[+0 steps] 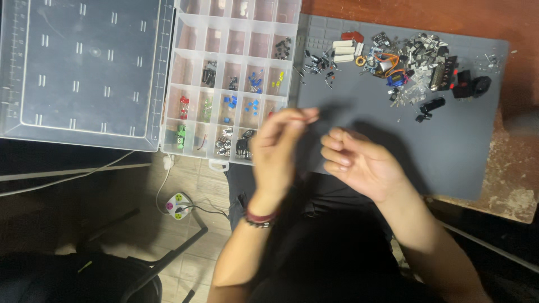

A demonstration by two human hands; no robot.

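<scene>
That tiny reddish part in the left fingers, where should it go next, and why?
Probably into a bin of the organizer. The left hand pinches a small reddish part just beside the box, whose bins hold sorted pieces, while the unsorted pile lies across the mat. The right hand is empty.

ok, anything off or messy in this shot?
Loose electronic parts lie in an unsorted heap on the grey mat, and the mat's near edge overhangs the table. The table corner looks chipped. The compartment box sits square.
</scene>
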